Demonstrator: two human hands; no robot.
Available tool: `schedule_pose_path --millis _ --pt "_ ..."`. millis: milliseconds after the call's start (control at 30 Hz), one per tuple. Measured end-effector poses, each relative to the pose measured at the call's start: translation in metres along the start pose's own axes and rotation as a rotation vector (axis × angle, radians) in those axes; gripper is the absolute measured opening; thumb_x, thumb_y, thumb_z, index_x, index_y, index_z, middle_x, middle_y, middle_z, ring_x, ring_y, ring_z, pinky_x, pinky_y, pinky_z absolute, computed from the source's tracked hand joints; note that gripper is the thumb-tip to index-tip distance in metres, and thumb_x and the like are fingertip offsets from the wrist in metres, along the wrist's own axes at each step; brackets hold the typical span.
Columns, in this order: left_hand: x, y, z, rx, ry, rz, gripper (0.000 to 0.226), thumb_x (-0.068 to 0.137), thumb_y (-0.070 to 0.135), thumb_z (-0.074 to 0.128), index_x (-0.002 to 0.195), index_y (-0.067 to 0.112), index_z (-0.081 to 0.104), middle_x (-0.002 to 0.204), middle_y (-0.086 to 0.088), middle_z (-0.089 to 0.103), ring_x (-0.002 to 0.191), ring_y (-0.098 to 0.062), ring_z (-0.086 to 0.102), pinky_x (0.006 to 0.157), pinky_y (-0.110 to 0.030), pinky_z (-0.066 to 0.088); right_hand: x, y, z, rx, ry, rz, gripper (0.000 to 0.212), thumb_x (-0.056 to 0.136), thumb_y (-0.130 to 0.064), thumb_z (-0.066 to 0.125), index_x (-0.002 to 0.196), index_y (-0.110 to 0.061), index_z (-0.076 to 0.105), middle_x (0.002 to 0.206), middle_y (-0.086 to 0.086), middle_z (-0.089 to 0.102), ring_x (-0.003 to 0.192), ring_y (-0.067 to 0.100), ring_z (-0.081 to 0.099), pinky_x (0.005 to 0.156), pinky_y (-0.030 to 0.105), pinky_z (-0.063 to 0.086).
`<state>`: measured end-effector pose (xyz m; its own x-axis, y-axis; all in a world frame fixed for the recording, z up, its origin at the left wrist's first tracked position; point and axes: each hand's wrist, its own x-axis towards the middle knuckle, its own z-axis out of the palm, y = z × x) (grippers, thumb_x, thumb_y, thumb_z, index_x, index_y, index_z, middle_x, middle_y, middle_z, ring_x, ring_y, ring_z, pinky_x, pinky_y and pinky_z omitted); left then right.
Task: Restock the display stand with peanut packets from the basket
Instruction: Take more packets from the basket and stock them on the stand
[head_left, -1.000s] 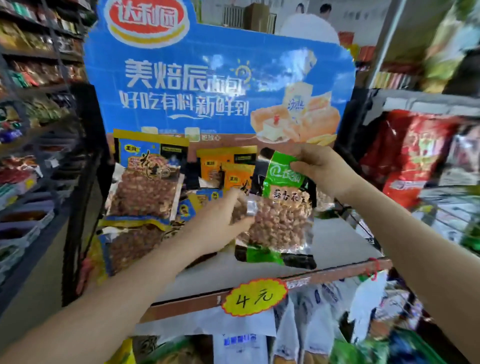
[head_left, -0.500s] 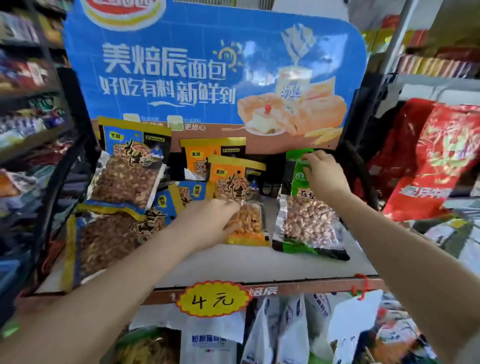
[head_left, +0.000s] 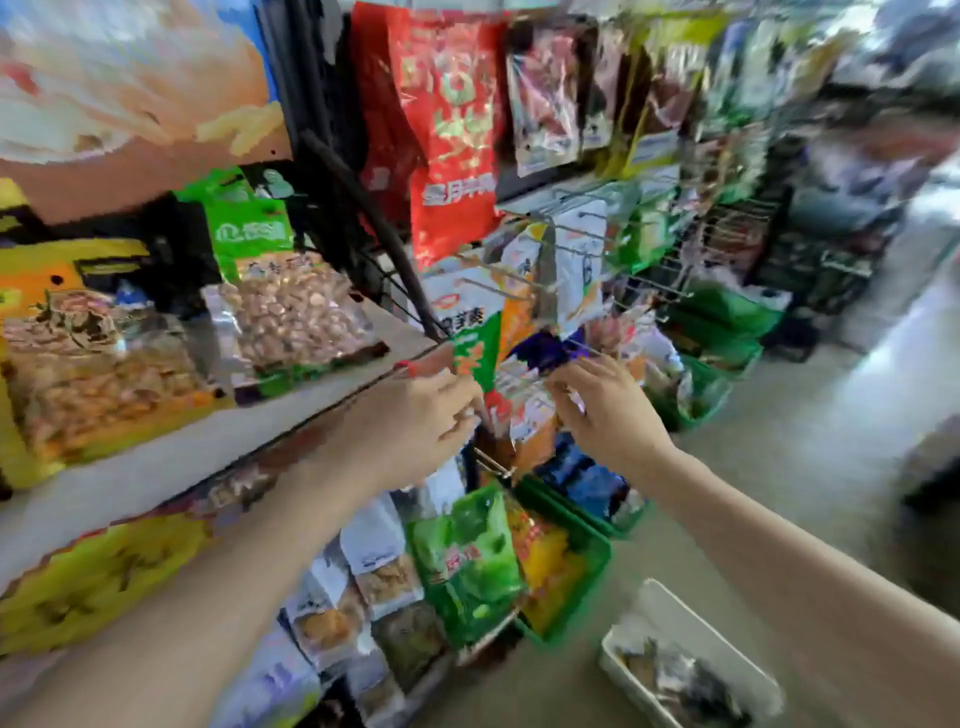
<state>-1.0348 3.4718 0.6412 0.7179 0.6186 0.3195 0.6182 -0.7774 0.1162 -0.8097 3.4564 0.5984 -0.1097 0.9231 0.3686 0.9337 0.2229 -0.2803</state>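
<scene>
The frame is motion-blurred. A green-topped peanut packet (head_left: 291, 306) lies on the white display shelf (head_left: 156, 467), leaning back at its right end. An orange peanut packet (head_left: 98, 374) lies to its left. My left hand (head_left: 421, 426) and my right hand (head_left: 608, 410) hover past the shelf's right corner, apart from both packets, with fingers loosely spread and nothing in them. A white basket (head_left: 670, 597) sits on the floor at the lower right, with dark packets (head_left: 675, 675) inside.
Snack bags hang on wire pegs (head_left: 571, 249) just behind my hands. Green crates (head_left: 587, 566) of goods stand on the floor below. More packets (head_left: 374, 566) fill the tier under the shelf. A big red bag (head_left: 452, 135) hangs above.
Both hands have let go of the packets and pulled back off the shelf to the right. The view has swung right and down, bringing the floor basket into sight.
</scene>
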Motion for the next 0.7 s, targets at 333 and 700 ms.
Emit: schedule_pose_path --millis 333,700 --pt "0.079 0.148 0.214 0.046 -0.761 0.200 0.026 0.094 0.033 0.041 0.109 0.014 0.048 0.100 -0.009 0.062 0.085 -0.028 0.060 0.061 -0.036 0.046 -0.235 0.198 0.014 0.084 -0.342 0.794 0.025 0.090 -0.020 0.045 0.111 -0.016 0.059 0.106 0.009 0.070 0.096 0.028 0.064 0.078 0.033 0.049" --pt "0.160 0.246 0.434 -0.170 -1.075 -0.110 0.023 0.094 0.031 0.041 0.109 0.018 0.052 0.111 -0.005 0.063 0.096 -0.025 0.060 0.072 -0.035 0.048 -0.350 0.404 0.062 0.165 -0.723 1.123 0.022 0.089 -0.019 0.039 0.090 -0.013 0.060 0.103 0.011 0.070 0.094 0.030 0.064 0.079 0.036 0.051"
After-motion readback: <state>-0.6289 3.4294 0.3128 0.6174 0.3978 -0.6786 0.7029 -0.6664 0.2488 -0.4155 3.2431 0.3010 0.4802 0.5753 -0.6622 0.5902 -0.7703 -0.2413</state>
